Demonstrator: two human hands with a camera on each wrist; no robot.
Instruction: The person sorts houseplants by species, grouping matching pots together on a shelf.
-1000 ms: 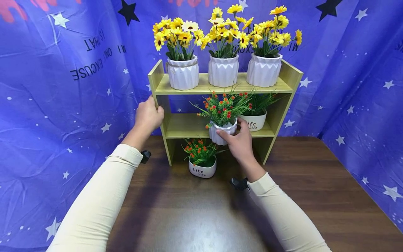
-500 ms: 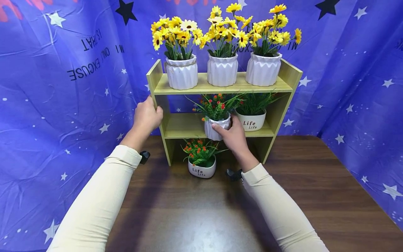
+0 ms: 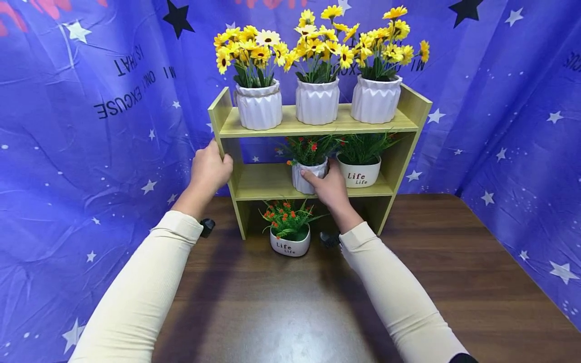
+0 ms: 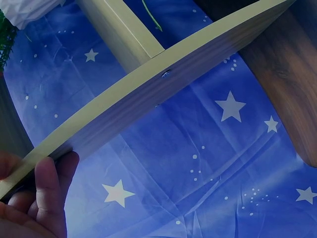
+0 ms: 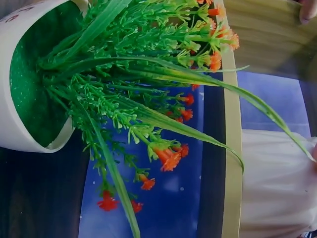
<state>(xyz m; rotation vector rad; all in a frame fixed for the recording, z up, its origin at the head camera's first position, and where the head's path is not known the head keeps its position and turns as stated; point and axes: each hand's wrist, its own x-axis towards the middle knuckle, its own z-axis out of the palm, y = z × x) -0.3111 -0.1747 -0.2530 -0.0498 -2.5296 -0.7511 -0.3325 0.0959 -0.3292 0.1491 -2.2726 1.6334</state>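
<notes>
My right hand (image 3: 332, 185) holds a white fluted flowerpot (image 3: 299, 181) with red-flowered greenery, thumb at its front and fingers round its right side. The pot is at the middle board of a light wooden shelf (image 3: 258, 184), left of an oval white planter (image 3: 365, 176) lettered "Life". My left hand (image 3: 211, 169) grips the shelf's left side panel; in the left wrist view its fingers (image 4: 47, 183) wrap the panel's edge (image 4: 94, 114). The right wrist view shows the lower planter (image 5: 20, 134) close up, with the held pot (image 5: 272, 183) past the board's edge and only fingertips visible.
Three white pots with yellow daisies, including the centre pot (image 3: 317, 103), line the top board. Another "Life" planter (image 3: 290, 246) with orange-red flowers stands on the brown table (image 3: 290, 302), below the middle board. A blue starry cloth (image 3: 91, 176) hangs behind.
My right hand has moved the flowerpot back and slightly left, in under the top board, uncovering more of the "Life" planter beside it. The left hand keeps its grip on the panel.
</notes>
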